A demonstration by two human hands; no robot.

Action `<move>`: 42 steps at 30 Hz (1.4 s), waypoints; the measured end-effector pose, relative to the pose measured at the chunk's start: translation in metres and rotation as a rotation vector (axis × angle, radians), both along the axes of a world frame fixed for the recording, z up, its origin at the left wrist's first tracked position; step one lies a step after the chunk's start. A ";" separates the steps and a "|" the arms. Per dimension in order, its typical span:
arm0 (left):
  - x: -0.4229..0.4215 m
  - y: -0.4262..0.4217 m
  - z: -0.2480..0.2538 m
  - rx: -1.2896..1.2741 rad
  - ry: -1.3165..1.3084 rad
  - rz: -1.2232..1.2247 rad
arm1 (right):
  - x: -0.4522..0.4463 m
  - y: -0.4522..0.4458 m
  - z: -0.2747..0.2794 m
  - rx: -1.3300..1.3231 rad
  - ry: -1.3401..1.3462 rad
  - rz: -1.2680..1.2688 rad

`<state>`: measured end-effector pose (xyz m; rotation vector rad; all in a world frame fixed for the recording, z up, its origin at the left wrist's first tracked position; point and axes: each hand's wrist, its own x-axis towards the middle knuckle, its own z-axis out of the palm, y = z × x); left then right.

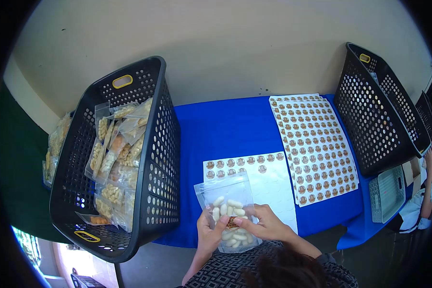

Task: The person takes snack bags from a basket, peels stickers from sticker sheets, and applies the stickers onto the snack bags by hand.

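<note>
Between both hands is a clear zip pouch (pixel 231 199) with pale, oblong snack pieces inside. My left hand (pixel 210 234) grips its left side, fingers wrapped behind and thumb on the front. On the right edge my right hand (pixel 266 222) holds it the same way. Both thumbs press at a round brown sticker (pixel 232 222) on the pouch front, partly covered by them. Just beyond the pouch lies a partly used sticker sheet (pixel 269 192), with rows of brown round stickers left along its top and bare backing below.
A black perforated basket (pixel 156 158) full of snack pouches (pixel 122 139) stands at left. Stacked full sticker sheets (pixel 317 149) lie right on the blue tablecloth (pixel 225 125). Another black basket (pixel 369 115), a grey tray (pixel 388 192) and a person's arm (pixel 428 177) are at far right.
</note>
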<state>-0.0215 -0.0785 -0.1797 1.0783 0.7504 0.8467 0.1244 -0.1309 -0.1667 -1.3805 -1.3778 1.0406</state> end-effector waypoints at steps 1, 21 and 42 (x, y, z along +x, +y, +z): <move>0.000 0.000 0.000 0.001 0.000 0.004 | 0.000 0.000 -0.001 -0.005 -0.006 0.020; 0.010 0.001 0.003 0.060 0.066 -0.005 | -0.003 0.000 -0.018 -0.100 0.353 -0.058; 0.012 0.001 0.019 0.376 0.132 -0.112 | 0.013 0.003 -0.011 0.213 0.142 -0.171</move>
